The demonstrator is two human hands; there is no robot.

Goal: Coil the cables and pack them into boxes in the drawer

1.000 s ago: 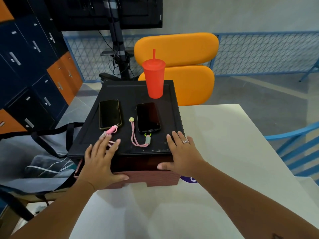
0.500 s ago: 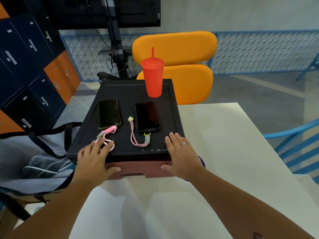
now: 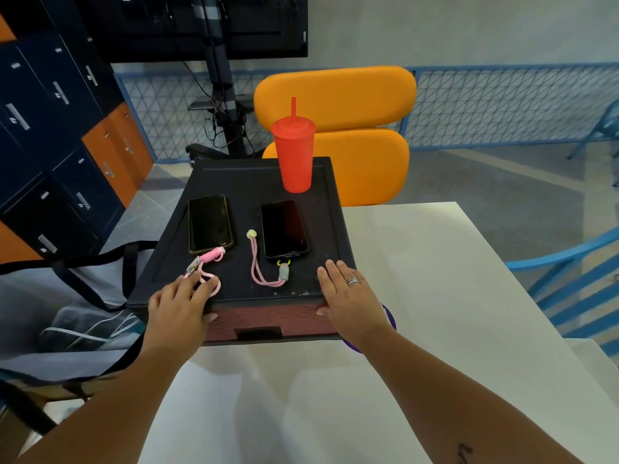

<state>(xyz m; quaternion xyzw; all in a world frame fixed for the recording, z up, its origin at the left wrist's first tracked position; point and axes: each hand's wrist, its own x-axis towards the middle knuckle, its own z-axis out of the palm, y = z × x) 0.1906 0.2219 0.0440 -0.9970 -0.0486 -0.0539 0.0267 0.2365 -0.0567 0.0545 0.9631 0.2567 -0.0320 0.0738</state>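
A black drawer unit (image 3: pixel 248 182) stands on the white table (image 3: pixel 428 296), its reddish drawer front (image 3: pixel 268 316) facing me with a dark handle slot. On top lie two phones. A pink braided cable (image 3: pixel 210 262) is plugged into the left phone (image 3: pixel 209 222). A pink cable with a grey plug (image 3: pixel 264 276) lies by the right phone (image 3: pixel 284 229). My left hand (image 3: pixel 177 309) grips the unit's front left corner, fingertips touching the pink cable's loop, thumb on the drawer front. My right hand (image 3: pixel 348 303) grips the front right corner the same way.
A red lidded cup with a straw (image 3: pixel 294 155) stands at the back of the unit's top. An orange chair (image 3: pixel 335 95) is behind it, a grey bag with black straps (image 3: pixel 67 296) at the left, a blue chair (image 3: pixel 569 279) at the right. A purple object (image 3: pixel 388 316) peeks from under my right wrist.
The reddish drawer front, which stuck out under the black top, now sits further in. Both hands have slid back toward the front edge, with the left fingers mostly off the pink cable.
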